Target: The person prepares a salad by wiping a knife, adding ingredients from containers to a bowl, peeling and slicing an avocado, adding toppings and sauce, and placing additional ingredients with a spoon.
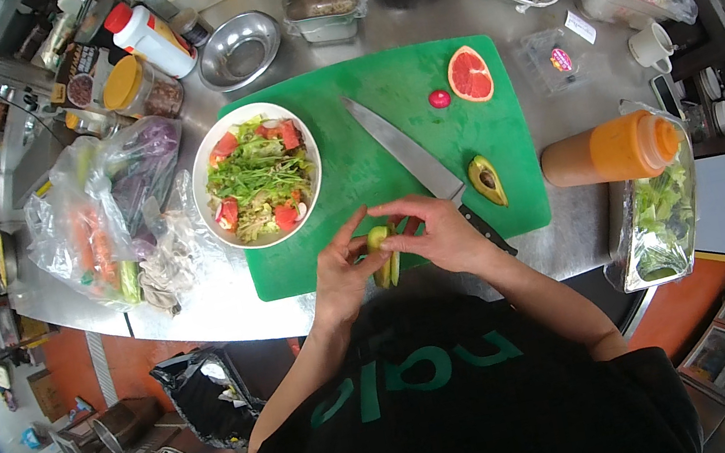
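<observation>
Both hands meet over the near edge of a green cutting board (350,156). Between my left hand (341,264) and my right hand (433,232) are pieces of avocado (378,238), green and partly covered by the fingers. My left hand cups them from the side, and the right fingers pinch at their top. A chef's knife (403,146) lies slantwise on the board, its black handle partly under my right wrist. To its right rests an avocado half (487,181) with the pit in it. A white bowl of salad (257,175) overlaps the board's left side.
A grapefruit half (470,74) and a radish (439,99) lie on the board. An orange-capped squeeze bottle (611,148) lies at right, beside a metal pan of lettuce (660,225). Bagged vegetables (111,205) sit left; a steel bowl (239,52) stands behind.
</observation>
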`<state>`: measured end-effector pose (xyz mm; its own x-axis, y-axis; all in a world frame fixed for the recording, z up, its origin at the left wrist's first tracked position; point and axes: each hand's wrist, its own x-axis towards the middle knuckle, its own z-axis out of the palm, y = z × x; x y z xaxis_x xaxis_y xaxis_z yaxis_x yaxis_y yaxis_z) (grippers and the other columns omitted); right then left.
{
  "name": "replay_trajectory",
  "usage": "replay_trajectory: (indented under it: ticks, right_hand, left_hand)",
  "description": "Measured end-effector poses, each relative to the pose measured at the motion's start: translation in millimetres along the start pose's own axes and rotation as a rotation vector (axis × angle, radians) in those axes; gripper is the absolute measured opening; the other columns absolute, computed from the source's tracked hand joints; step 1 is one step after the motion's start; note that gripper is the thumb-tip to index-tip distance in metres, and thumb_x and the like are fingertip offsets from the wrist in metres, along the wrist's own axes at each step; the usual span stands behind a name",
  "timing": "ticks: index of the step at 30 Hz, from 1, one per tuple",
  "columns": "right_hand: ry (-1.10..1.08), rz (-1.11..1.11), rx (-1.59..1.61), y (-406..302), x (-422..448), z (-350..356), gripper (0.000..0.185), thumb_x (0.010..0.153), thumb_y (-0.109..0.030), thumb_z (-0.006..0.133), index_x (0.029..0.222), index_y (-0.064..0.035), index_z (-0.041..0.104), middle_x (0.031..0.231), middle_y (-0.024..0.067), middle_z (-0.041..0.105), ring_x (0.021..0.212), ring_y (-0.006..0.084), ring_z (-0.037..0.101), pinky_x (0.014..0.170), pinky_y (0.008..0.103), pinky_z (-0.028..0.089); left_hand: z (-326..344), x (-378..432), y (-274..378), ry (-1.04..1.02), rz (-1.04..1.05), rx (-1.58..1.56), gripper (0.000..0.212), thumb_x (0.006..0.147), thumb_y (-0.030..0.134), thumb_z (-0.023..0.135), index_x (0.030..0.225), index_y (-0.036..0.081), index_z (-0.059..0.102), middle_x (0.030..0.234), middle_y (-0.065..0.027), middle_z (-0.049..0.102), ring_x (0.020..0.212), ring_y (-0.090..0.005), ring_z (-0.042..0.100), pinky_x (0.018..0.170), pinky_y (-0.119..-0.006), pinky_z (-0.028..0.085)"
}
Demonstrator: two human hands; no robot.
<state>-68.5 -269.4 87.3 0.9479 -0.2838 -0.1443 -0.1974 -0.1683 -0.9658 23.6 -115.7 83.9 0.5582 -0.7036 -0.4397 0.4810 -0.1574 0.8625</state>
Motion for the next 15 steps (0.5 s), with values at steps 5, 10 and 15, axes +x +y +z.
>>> replay_trajectory:
  ticks: [5, 10, 15]
  right_hand:
    - [0.012, 0.015, -0.136, -17.7, 7.9, 17.6, 0.023, 0.080, -0.011, 0.070, 0.102, -0.0040, 0.067, 0.087, 0.0051, 0.063, 0.069, 0.0109, 0.056, 0.061, 0.0267, 0.048]
    - [0.074, 0.092, -0.029, -30.8, 22.5, 50.6, 0.021, 0.077, -0.016, 0.071, 0.092, -0.0016, 0.067, 0.082, 0.0114, 0.064, 0.066, 0.0201, 0.061, 0.062, 0.0319, 0.049]
    - [0.066, 0.088, -0.056, -49.9, 50.7, 75.2, 0.022, 0.077, -0.018, 0.072, 0.090, -0.0005, 0.067, 0.081, 0.0119, 0.065, 0.066, 0.0207, 0.062, 0.062, 0.0328, 0.050]
  left_hand:
    - [-16.5, -14.3, 8.0, -0.028, -0.065, -0.185, 0.053, 0.082, -0.001, 0.066, 0.130, -0.003, 0.043, 0.101, -0.0127, 0.064, 0.091, -0.0210, 0.063, 0.078, -0.030, 0.052]
    - [-38.9, -33.7, 14.6, -0.090, -0.274, -0.381, 0.042, 0.086, 0.004, 0.062, 0.125, 0.000, 0.047, 0.111, -0.0159, 0.060, 0.097, -0.0298, 0.064, 0.081, -0.040, 0.055]
    - [-77.1, -33.9, 34.7, -0.141, -0.214, -0.338, 0.038, 0.089, 0.007, 0.060, 0.124, 0.000, 0.047, 0.113, -0.0175, 0.060, 0.098, -0.0306, 0.063, 0.080, -0.040, 0.056]
